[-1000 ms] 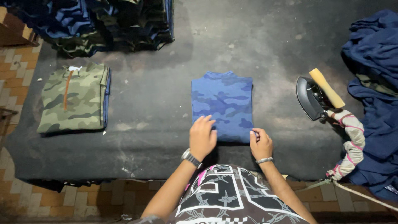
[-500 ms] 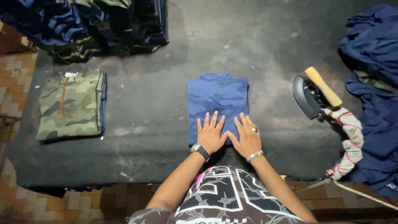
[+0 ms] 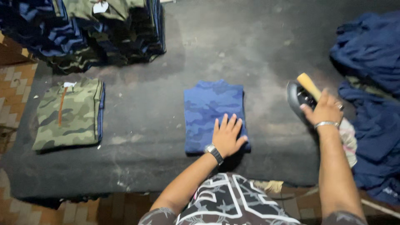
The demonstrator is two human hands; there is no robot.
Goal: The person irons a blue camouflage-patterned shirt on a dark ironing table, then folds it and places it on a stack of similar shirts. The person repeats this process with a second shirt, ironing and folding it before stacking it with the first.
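— Blue camouflage, folded into a neat rectangle: that garment (image 3: pixel 213 114) sits mid-surface, its long axis running away from you toward the far edge. Where is your left hand (image 3: pixel 227 136)?

— Flat on the garment's near right corner, fingers spread and pressed down, pinching nothing.

— And your right hand (image 3: pixel 325 109)?

— Off to the right of the garment, well apart from it, on the iron (image 3: pixel 301 96). The grip looks curled over the iron's near end below its pale wooden handle (image 3: pixel 309 86); whether the fingers are fully wrapped around anything you cannot tell from here.

— So which way does the garment lie from that right grip?

— To your left and slightly nearer you, across a bare strip of the dark surface (image 3: pixel 266 50). The left hand is the nearer one by far; it is already touching the cloth. The iron's handle slants away from the garment, toward the heap of navy fabric (image 3: pixel 371 54).
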